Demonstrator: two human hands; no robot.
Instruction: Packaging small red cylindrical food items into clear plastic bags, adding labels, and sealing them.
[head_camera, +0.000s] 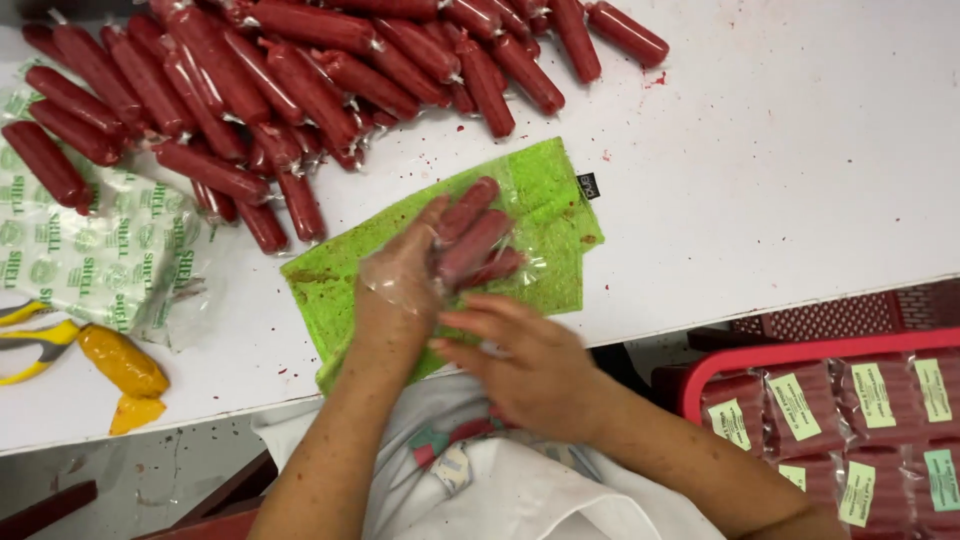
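Nearest us, our right hand steadies a clear bag; our left hand grips three sausages inside; many loose sausages wait far on the bench, packs fill the crate

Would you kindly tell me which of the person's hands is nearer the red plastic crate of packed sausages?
Right. The right hand lies at the table edge, beside the red plastic crate; the left hand sits farther away on the green cloth.

— How many sausages in the clear bag?
— Three show. The pile on the table holds several dozen, too tangled to count exactly.
— Cloths?
— One green cloth.
— Packed ones?
— At least six labelled packs in one red crate.
— Scissors?
— One yellow pair.
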